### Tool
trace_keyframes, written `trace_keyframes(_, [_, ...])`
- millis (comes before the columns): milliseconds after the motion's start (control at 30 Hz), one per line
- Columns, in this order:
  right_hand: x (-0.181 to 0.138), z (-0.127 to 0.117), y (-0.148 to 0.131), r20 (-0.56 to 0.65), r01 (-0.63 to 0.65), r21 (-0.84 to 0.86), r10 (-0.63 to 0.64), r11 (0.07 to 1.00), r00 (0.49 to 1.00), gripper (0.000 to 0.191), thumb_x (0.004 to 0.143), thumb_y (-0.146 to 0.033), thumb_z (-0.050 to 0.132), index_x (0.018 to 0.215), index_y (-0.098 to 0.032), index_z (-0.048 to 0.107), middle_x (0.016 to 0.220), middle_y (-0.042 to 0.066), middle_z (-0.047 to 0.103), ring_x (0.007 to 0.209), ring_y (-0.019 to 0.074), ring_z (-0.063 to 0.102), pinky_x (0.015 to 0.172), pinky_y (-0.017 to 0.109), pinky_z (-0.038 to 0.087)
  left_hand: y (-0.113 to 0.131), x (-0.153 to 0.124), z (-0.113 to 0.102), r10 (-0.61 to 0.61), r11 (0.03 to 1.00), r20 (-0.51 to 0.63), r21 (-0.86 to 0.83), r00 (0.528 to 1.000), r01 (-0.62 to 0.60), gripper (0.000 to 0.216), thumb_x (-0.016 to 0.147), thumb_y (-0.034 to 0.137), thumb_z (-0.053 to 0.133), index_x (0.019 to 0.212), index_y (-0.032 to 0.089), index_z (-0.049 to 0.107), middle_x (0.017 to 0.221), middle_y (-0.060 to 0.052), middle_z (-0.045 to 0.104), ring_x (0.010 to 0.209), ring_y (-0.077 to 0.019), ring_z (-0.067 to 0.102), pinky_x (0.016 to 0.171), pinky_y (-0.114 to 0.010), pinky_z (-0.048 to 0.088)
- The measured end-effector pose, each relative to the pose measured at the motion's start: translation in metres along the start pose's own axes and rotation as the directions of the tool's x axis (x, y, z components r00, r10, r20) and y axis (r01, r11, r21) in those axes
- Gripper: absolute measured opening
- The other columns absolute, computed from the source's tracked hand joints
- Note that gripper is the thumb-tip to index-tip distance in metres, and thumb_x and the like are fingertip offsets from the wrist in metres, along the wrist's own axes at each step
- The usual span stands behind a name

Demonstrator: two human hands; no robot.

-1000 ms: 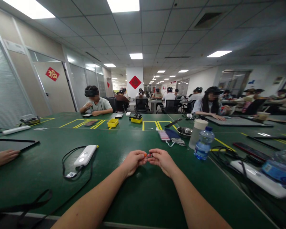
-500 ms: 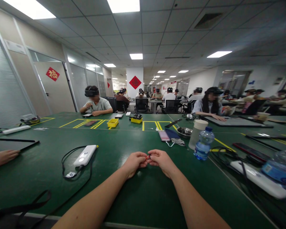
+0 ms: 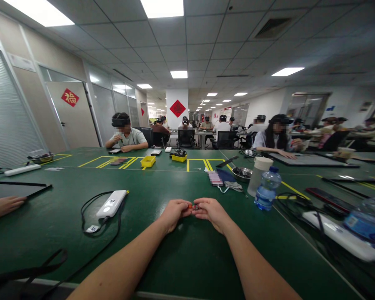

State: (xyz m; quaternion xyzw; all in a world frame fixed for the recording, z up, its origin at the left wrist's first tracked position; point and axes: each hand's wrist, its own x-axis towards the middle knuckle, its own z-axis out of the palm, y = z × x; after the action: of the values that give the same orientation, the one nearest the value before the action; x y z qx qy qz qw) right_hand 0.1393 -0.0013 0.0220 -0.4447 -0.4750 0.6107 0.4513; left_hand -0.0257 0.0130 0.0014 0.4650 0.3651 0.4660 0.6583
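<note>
My left hand [image 3: 174, 212] and my right hand [image 3: 211, 211] meet fingertip to fingertip just above the green table [image 3: 162, 258], straight ahead of me. Both are closed in a pinch on a tiny orange and dark part [image 3: 193, 206] held between them. The part is too small to make out further. Both forearms reach in from the bottom edge.
A white power bank [image 3: 111, 203] with a black cable lies to the left. A blue water bottle [image 3: 267, 187], a pale cup [image 3: 258, 174] and a metal bowl [image 3: 242, 172] stand to the right. Another person's hand [image 3: 4, 206] rests at far left. Several people sit at tables behind.
My hands have stayed together on the small part, sinking very slightly towards the table. Nothing else has moved.
</note>
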Motion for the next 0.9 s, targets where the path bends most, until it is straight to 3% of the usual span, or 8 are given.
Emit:
trace_keyframes(167, [0.002,-0.001,0.002,-0.05,0.094,-0.066,-0.098,0.993,0.994,0.022,0.074,-0.016,0.057,0.095,-0.013,0.059,0.087,0.011,0.069,0.073,0.0171,0.069,0.063,0.026,0.055,-0.002,0.001,-0.001,0.06,0.998,0.017,0.008,0.998,-0.061,0.018,0.071,0.012,0.06,0.087,0.008,0.066,0.091,-0.013,0.068,0.08,-0.0155,0.065,0.084,-0.026,0.049])
trace_keyframes(367, [-0.002,0.0,-0.002,-0.028,0.189,-0.042,-0.19,0.981,0.981,0.023,0.073,-0.02,0.061,0.095,-0.014,0.06,0.089,0.009,0.068,0.075,0.0173,0.068,0.066,0.027,0.056,0.004,-0.002,0.002,0.144,0.989,0.034,0.033,0.989,-0.145,0.02,0.071,0.015,0.063,0.089,0.009,0.067,0.09,-0.012,0.067,0.076,-0.0137,0.063,0.079,-0.026,0.049])
trace_keyframes(700, [-0.005,0.002,-0.003,0.006,0.182,-0.022,-0.182,0.983,0.983,0.027,0.071,-0.023,0.065,0.096,-0.013,0.061,0.086,0.009,0.068,0.071,0.0158,0.068,0.064,0.025,0.056,0.011,-0.009,0.006,0.173,0.981,0.073,0.08,0.982,-0.179,0.022,0.07,0.023,0.065,0.088,0.01,0.067,0.081,-0.009,0.066,0.064,-0.0106,0.058,0.068,-0.024,0.047])
trace_keyframes(900, [-0.003,0.0,-0.001,0.018,0.167,0.013,-0.168,0.986,0.986,0.024,0.074,-0.021,0.061,0.098,-0.015,0.061,0.088,0.009,0.068,0.073,0.0166,0.068,0.063,0.025,0.056,0.012,-0.011,0.007,0.182,0.981,0.078,0.056,0.98,-0.186,0.022,0.07,0.024,0.065,0.088,0.011,0.066,0.086,-0.01,0.066,0.069,-0.013,0.06,0.072,-0.027,0.047])
